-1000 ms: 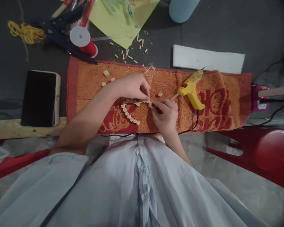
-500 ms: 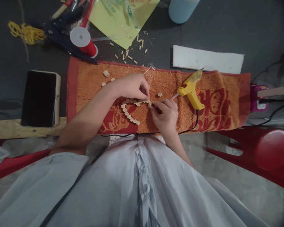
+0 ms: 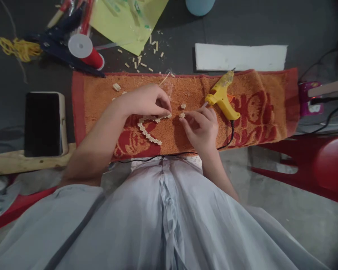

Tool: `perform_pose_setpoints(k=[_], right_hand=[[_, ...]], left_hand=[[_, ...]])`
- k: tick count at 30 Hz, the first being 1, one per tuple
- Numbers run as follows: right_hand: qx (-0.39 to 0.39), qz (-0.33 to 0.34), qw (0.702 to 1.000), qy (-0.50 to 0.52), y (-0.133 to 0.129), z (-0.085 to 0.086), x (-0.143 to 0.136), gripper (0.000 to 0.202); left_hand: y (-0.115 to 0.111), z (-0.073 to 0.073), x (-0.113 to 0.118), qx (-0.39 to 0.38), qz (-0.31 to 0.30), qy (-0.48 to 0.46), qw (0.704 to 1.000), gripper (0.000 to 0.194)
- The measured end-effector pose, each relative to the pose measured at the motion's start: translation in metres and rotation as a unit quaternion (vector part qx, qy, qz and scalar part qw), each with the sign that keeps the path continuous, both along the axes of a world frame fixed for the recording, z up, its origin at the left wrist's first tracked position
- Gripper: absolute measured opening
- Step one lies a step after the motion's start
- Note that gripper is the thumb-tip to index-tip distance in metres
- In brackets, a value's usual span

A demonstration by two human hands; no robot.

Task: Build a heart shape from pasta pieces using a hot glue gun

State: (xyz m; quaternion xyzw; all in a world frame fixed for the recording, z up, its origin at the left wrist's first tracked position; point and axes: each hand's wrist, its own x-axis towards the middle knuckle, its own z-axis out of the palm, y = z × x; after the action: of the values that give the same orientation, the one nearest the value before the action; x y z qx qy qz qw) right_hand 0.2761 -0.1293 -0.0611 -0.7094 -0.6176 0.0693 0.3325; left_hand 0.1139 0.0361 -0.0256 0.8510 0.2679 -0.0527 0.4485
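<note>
My left hand (image 3: 150, 100) pinches the upper end of a curved chain of small pale flower-shaped pieces (image 3: 147, 134). The chain bends round below that hand and its other end lies on the orange towel (image 3: 174, 131). Between the fingertips of my right hand (image 3: 202, 125) is a single small flower-shaped piece (image 3: 182, 115), apart from the chain end by a short gap. Another loose flower piece (image 3: 183, 106) rests just above it on the towel. A yellow glue gun (image 3: 222, 95) lies close to the right hand, its nozzle pointing up and away.
Beyond the towel are scattered pale stick bits (image 3: 139, 60), a yellow-green sheet (image 3: 115, 28), a red thread spool (image 3: 87, 52) and a white strip (image 3: 239, 57). A phone (image 3: 43, 123) lies at the left. The glue gun's black cord (image 3: 231, 135) runs along the near edge.
My right hand has drawn away rightward from the chain's end, with a flower piece at its fingertips. My left hand keeps its pinch on the chain. The whole view has shifted slightly.
</note>
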Motion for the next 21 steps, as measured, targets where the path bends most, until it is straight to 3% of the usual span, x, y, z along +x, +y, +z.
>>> perform_pose_setpoints(k=[4, 9, 13, 21], right_hand=[[-0.021, -0.011, 0.998, -0.052, 0.008, 0.0, 0.009, 0.022], [-0.043, -0.003, 0.995, -0.09, 0.014, -0.002, 0.011, 0.025], [-0.041, 0.015, 0.997, -0.071, 0.012, -0.001, 0.016, 0.023], [-0.025, 0.062, 0.998, -0.019, 0.003, -0.001, 0.042, 0.022]], left_hand=[[-0.007, 0.002, -0.001, 0.022, -0.005, 0.001, 1.0, 0.025], [-0.023, 0.004, -0.001, 0.128, 0.004, 0.003, 0.992, 0.022], [-0.035, 0.006, 0.0, 0.18, 0.013, -0.005, 0.984, 0.023], [-0.043, 0.0, -0.003, 0.192, 0.052, -0.012, 0.98, 0.028]])
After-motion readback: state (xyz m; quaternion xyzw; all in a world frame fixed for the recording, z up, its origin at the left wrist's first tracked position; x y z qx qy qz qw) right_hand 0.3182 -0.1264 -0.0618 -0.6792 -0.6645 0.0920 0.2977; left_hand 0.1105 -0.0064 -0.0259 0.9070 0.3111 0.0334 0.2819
